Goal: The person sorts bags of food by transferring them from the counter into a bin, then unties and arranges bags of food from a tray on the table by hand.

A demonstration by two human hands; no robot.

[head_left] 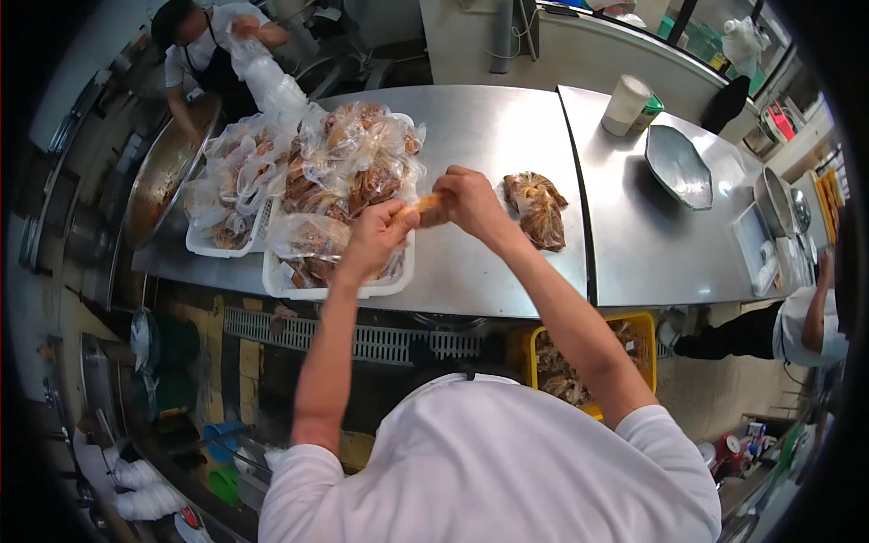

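Observation:
Over the steel table, both my hands are raised close together with a yellowish-brown strip (429, 214) stretched between them. Its kind is blurred and I cannot make it out. My left hand (378, 237) is closed on the strip's left end, beside a white crate (398, 282) piled with clear plastic bags of brown food (373, 181). The fingers of my right hand (471, 201) pinch the other end. To the right of that hand, a tied clear bag of dark brown food (536, 210) lies apart on the table.
Left of the crate stands another white basket (210, 244) of bags. A co-worker (213, 45) holds plastic over a large metal pan (163, 181). On the right table (625, 226) are a white tub (626, 104) and an octagonal dish (679, 167). A yellow crate (650, 348) sits below.

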